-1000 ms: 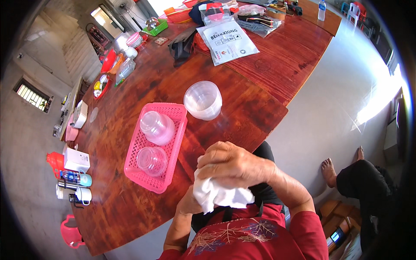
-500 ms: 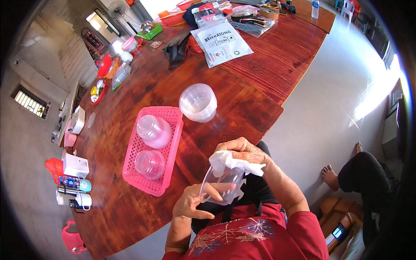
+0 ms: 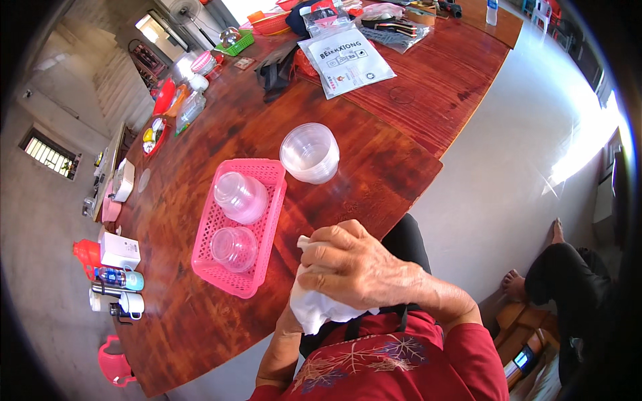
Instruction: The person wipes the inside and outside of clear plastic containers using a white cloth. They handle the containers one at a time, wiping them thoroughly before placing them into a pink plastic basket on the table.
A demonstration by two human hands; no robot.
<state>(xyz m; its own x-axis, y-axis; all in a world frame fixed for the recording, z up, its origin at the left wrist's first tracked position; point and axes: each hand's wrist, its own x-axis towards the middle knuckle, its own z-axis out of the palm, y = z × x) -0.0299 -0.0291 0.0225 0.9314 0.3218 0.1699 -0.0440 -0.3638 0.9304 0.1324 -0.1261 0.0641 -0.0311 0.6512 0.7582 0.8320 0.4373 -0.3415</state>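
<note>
My right hand (image 3: 354,264) is closed on a white cloth (image 3: 321,304), its fingers bent over the top of the bunched fabric. Behind and below that cloth is my left hand (image 3: 289,322); only its wrist side shows and its fingers are hidden. The clear plastic bowl seen earlier between the hands is covered now. On the table just ahead stands a stack of clear plastic bowls (image 3: 309,154). Left of it, a pink perforated basket (image 3: 262,257) holds upside-down clear bowls: a stack (image 3: 241,198) in its far half and more bowls (image 3: 234,249) in its near half.
The brown wooden table (image 3: 180,321) ends close to my lap. Bottles, a white mug (image 3: 132,305) and a white box (image 3: 120,250) stand along its left edge. Farther back lie a printed plastic package (image 3: 349,61) and a green basket (image 3: 235,43). Another person's leg (image 3: 568,274) is at the right.
My right hand has swung left and down with the cloth, from the bowl's rim to over it. The cloth now covers the bowl and the left hand's fingers.
</note>
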